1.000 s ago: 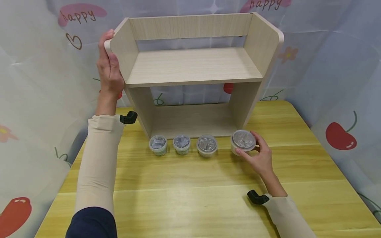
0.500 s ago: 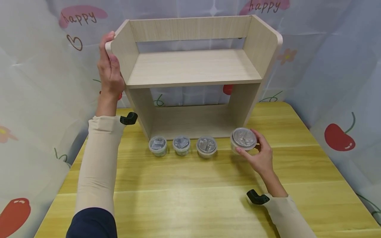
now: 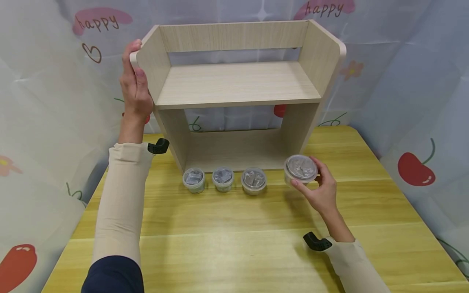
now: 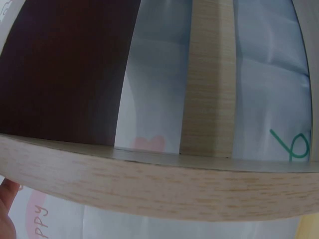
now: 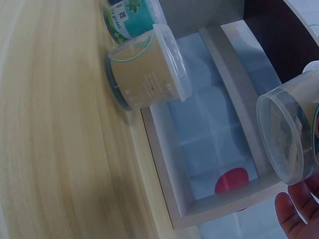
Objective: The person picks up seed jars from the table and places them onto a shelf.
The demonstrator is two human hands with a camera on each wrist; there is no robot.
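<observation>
My left hand (image 3: 135,91) holds the left side panel of a pale wooden two-tier shelf (image 3: 238,83). The panel's edge (image 4: 149,185) crosses the left wrist view, with part of a finger (image 4: 6,214) at its corner. My right hand (image 3: 322,191) grips a round clear plastic tub (image 3: 301,167) by its sides, lid up. It is raised above the table, near the shelf's lower right corner. From the right wrist, the tub's clear end (image 5: 281,137) shows, with fingertips around its side.
Three similar lidded tubs stand in a row before the shelf: left (image 3: 194,180), middle (image 3: 222,179) and right (image 3: 254,181). Tan (image 5: 142,74) and teal (image 5: 132,20) labels show from the right wrist. A yellow wood table (image 3: 227,248) lies beneath; a printed curtain (image 3: 406,101) surrounds it.
My right hand has lifted the tub slightly higher, toward the shelf. The left hand keeps its hold on the side panel; the row of tubs stays put.
</observation>
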